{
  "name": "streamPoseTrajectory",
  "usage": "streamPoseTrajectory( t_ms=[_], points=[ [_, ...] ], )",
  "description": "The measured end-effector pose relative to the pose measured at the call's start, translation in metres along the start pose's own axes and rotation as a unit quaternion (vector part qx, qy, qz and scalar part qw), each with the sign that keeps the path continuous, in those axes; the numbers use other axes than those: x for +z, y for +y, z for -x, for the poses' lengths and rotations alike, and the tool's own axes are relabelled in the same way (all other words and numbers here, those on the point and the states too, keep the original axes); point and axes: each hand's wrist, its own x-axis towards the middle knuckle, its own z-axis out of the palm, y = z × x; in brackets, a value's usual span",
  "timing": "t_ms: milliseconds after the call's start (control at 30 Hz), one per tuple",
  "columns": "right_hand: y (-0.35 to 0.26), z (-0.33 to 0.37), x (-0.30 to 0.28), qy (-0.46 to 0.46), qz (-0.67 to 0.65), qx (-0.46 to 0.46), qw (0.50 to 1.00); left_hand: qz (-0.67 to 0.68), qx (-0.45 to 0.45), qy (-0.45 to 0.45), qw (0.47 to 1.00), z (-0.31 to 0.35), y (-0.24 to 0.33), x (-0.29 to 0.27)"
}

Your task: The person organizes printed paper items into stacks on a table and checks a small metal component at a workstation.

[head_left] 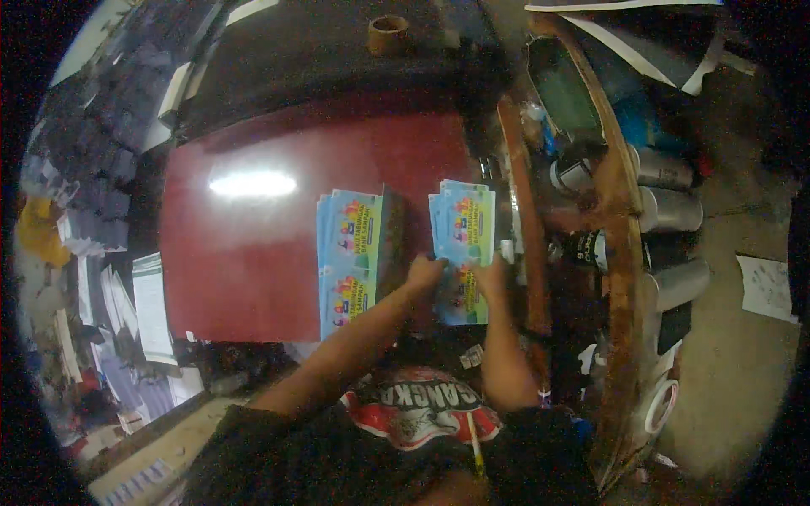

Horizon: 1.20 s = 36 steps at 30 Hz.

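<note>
A small stack of printed booklet sheets [463,221], light blue and green with yellow lettering, lies toward the right edge of a dark red tabletop. My left hand [427,271] closes on the stack's left edge, with its thumb side against the paper. From the other side my right hand [490,276] grips the right edge, its fingers partly hidden. The stack's sheets are slightly fanned at the top left. A second, taller-looking pile of the same sheets [348,244] rests to the left, its edges uneven; my left forearm covers its lower right corner.
The glossy red tabletop [245,253] reflects a bright lamp. At the back stands a brown tape roll [388,36]. Along the right runs a wooden shelf edge [623,177] with metal cans [672,209] beside it. Heaped paper stacks [93,160] fill the left side.
</note>
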Motion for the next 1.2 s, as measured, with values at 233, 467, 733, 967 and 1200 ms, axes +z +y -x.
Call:
streamPoseTrajectory(
  t_ms=[233,467,733,967,1200],
  points=[
    [-0.016,-0.004,-0.022,-0.177,-0.173,0.074,0.966,0.042,-0.014,-0.007,0.999,-0.021,-0.019,0.010],
    [-0.004,0.003,-0.023,-0.258,-0.414,0.119,0.865,0.192,0.018,-0.083,0.978,0.041,0.041,-0.020],
    [-0.026,0.013,-0.018,-0.294,-0.553,0.152,0.765,0.172,0.089,-0.021,0.981,0.053,0.036,-0.035],
    [-0.046,0.025,-0.025,-0.337,-0.604,0.104,0.714,0.192,0.066,-0.044,0.978,0.108,0.084,-0.077],
    [-0.069,0.033,-0.009,-0.325,-0.656,0.050,0.679,0.206,0.114,-0.047,0.971,0.134,0.090,-0.119]
  ],
)
